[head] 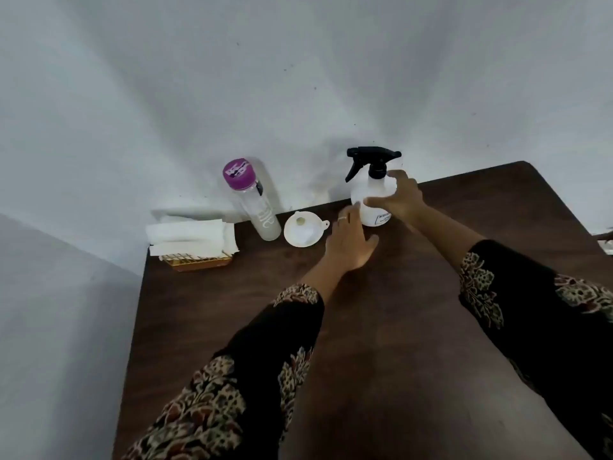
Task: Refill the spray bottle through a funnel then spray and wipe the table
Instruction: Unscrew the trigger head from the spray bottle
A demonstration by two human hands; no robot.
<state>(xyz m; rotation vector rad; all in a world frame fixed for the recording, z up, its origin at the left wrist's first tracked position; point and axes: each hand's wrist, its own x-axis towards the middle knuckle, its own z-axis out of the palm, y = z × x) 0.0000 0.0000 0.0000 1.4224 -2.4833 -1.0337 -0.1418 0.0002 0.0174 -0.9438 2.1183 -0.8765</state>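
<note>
Two hands reached at the white plastic spray bottle with black trigger head.
Bottle's gripped by the right hand for steadying, probably; left hand is kept loose beside it, nothing held.

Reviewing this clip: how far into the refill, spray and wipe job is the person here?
Nothing looks done: the spray bottle carries its black trigger head, the funnel lies beside it, and the purple-capped bottle is closed. In hand: the right hand grips the spray bottle, while the left hand reaches toward it. Left: uncapping, funnelling, refilling, spraying, and wiping with the folded cloth.
</note>
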